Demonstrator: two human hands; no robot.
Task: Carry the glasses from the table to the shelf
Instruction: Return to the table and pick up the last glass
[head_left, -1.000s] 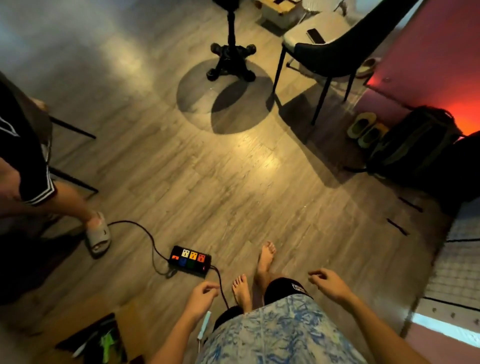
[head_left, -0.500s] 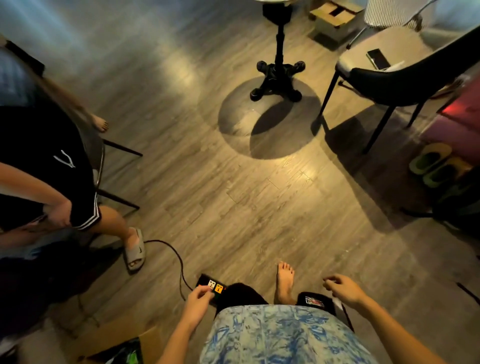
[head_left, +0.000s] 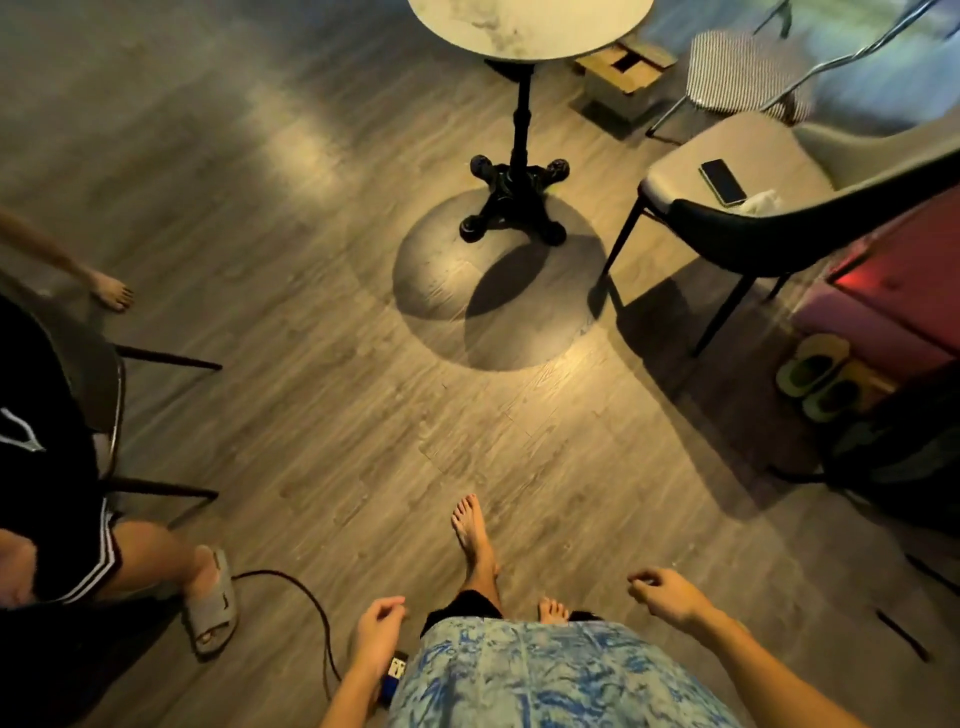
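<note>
Wood floor (head_left: 311, 364): person barefoot, mid-stride, facing round bench (head_left: 530, 26) ahead. Bench top mostly cut off by frame edge; glasses not in view, nor shelf. Judged step: approach, nothing picked up yet. Left hand (head_left: 379, 631), right hand (head_left: 667, 592): grip loose, fingers relaxed, holding nothing. Next move calls for closing on bench, locating glasses, reaching.

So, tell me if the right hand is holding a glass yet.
Empty: the right hand hangs with fingers loosely curled, nothing between them.

left hand (head_left: 378, 633) low at the hip, fingers (head_left: 390, 606) loosely curled, right hand (head_left: 667, 597) out to side, empty
</note>
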